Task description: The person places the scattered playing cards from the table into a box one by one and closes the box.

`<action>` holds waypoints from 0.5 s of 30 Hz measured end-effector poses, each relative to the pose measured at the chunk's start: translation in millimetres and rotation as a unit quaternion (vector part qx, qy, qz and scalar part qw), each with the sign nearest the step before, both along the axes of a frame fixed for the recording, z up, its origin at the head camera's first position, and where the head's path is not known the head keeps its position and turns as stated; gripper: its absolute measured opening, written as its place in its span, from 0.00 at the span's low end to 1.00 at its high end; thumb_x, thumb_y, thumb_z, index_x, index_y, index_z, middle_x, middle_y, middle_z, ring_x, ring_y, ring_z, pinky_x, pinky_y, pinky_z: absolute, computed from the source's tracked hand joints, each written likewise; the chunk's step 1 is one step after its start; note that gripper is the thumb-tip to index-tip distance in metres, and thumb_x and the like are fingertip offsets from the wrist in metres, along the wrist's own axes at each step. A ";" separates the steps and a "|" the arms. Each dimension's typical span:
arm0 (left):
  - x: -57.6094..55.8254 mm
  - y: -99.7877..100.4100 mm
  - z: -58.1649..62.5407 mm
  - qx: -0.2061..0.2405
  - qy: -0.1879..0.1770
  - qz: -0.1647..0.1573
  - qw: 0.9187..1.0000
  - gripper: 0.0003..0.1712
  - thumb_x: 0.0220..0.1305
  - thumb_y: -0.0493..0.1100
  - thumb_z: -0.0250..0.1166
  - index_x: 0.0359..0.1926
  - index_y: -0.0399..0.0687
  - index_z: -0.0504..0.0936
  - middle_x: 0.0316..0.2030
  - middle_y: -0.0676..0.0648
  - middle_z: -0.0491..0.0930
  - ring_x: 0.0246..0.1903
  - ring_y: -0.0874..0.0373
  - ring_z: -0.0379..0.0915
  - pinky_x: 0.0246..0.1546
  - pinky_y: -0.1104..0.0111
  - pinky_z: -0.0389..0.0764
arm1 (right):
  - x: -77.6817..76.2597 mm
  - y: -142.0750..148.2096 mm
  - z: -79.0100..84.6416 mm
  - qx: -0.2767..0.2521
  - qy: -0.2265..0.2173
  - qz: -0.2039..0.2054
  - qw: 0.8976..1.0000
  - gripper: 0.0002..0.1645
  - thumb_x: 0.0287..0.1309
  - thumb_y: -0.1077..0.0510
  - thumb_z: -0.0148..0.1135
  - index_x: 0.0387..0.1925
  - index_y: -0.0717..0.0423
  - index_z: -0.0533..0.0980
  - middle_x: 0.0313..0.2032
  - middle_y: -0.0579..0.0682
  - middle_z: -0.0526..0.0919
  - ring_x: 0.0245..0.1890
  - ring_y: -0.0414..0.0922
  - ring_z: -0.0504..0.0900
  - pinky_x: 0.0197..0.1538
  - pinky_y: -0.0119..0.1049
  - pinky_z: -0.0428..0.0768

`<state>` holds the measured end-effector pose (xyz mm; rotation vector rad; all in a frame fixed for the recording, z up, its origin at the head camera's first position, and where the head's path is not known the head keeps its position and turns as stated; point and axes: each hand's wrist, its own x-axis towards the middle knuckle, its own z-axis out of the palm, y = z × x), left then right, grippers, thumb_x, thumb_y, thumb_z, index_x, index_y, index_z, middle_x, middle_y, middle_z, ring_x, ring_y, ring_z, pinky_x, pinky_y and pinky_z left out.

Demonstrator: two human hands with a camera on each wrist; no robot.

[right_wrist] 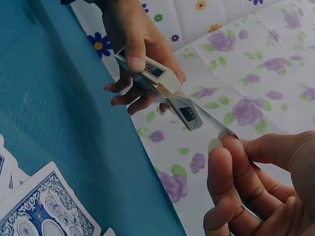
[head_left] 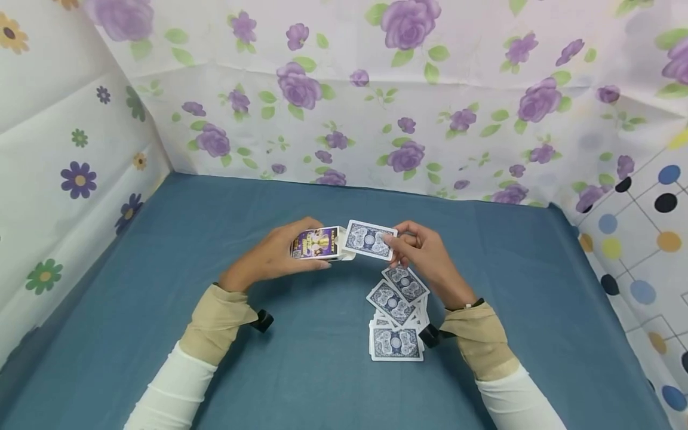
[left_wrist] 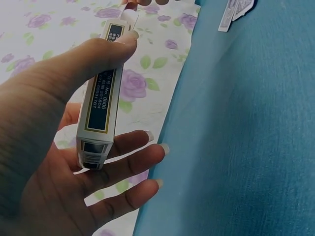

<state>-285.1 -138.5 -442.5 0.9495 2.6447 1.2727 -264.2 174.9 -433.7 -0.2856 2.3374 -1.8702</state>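
Observation:
My left hand (head_left: 282, 248) grips a playing card box (head_left: 317, 243), thumb along one narrow side and fingers under the other, as the left wrist view also shows. The box has a purple and yellow front, and its flap (right_wrist: 186, 114) stands open toward the right. Between thumb and fingers my right hand (head_left: 424, 254) pinches a blue-and-white playing card (head_left: 369, 240), back side up. The card's left edge is right at the box's open end. Below the right hand, a loose spread of playing cards (head_left: 396, 344) lies face down on the table.
A blue cloth (head_left: 301, 382) covers the table. Behind it hangs a white sheet (head_left: 344, 119) with purple flowers; patterned sheets also line the left and right sides. The spread cards lie close to the right wrist's black camera (head_left: 429, 335).

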 end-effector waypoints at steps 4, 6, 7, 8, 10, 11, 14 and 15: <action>0.6 -0.5 -1.1 -0.005 0.000 0.002 1.000 0.35 0.51 0.61 0.73 0.59 0.61 0.73 0.42 0.55 0.77 0.35 0.59 0.74 0.33 0.63 0.78 | 0.9 0.0 0.1 0.003 0.003 0.007 1.000 0.25 0.60 0.45 0.66 0.49 0.58 0.74 0.21 0.56 0.80 0.29 0.65 0.79 0.36 0.52 0.78; 1.5 -0.5 -1.5 -0.004 -0.003 0.004 1.000 0.35 0.51 0.62 0.73 0.59 0.62 0.73 0.42 0.55 0.77 0.35 0.59 0.74 0.33 0.63 0.78 | 1.0 -0.5 0.7 0.003 0.004 0.012 1.000 0.23 0.60 0.46 0.66 0.47 0.59 0.74 0.21 0.56 0.79 0.28 0.65 0.79 0.35 0.51 0.79; 1.7 -0.7 -2.0 -0.004 -0.003 0.005 1.000 0.35 0.51 0.62 0.73 0.59 0.62 0.73 0.43 0.55 0.77 0.35 0.59 0.74 0.33 0.63 0.78 | 1.0 -0.7 1.0 0.005 0.005 0.014 1.000 0.23 0.60 0.46 0.66 0.47 0.58 0.74 0.21 0.56 0.80 0.28 0.64 0.79 0.34 0.51 0.79; 1.9 -0.6 -2.1 -0.002 -0.003 0.004 1.000 0.35 0.51 0.61 0.73 0.59 0.62 0.73 0.43 0.55 0.77 0.35 0.59 0.74 0.33 0.63 0.78 | 0.8 -0.7 1.3 0.006 0.004 0.016 1.000 0.23 0.60 0.46 0.66 0.47 0.58 0.74 0.20 0.55 0.79 0.27 0.63 0.80 0.34 0.50 0.79; 1.7 -0.5 -2.4 0.000 -0.003 0.003 1.000 0.35 0.51 0.61 0.74 0.59 0.61 0.73 0.42 0.54 0.77 0.35 0.58 0.74 0.33 0.63 0.78 | 0.6 -0.4 2.1 0.006 0.002 0.023 1.000 0.23 0.60 0.47 0.67 0.47 0.58 0.74 0.19 0.54 0.79 0.26 0.61 0.80 0.33 0.49 0.79; 1.6 -0.3 -2.3 0.000 -0.003 0.004 1.000 0.35 0.51 0.61 0.74 0.59 0.61 0.73 0.42 0.54 0.77 0.35 0.58 0.74 0.33 0.63 0.77 | 0.4 -0.1 2.3 0.005 0.000 0.025 1.000 0.22 0.60 0.47 0.67 0.46 0.59 0.74 0.19 0.53 0.79 0.25 0.60 0.80 0.33 0.48 0.79; 0.7 0.6 -2.3 -0.003 0.005 0.002 1.000 0.36 0.51 0.61 0.74 0.59 0.61 0.73 0.42 0.54 0.77 0.35 0.58 0.74 0.32 0.63 0.77 | 0.6 1.5 2.1 0.000 -0.010 0.027 1.000 0.22 0.60 0.48 0.67 0.46 0.59 0.74 0.18 0.52 0.78 0.24 0.55 0.81 0.34 0.49 0.79; 0.5 0.9 -2.4 -0.006 0.008 0.002 1.000 0.36 0.51 0.61 0.74 0.59 0.61 0.73 0.42 0.54 0.77 0.35 0.59 0.74 0.32 0.63 0.77 | 0.8 2.1 1.9 0.001 -0.012 0.027 1.000 0.22 0.60 0.48 0.67 0.46 0.59 0.74 0.18 0.52 0.78 0.23 0.54 0.81 0.34 0.49 0.79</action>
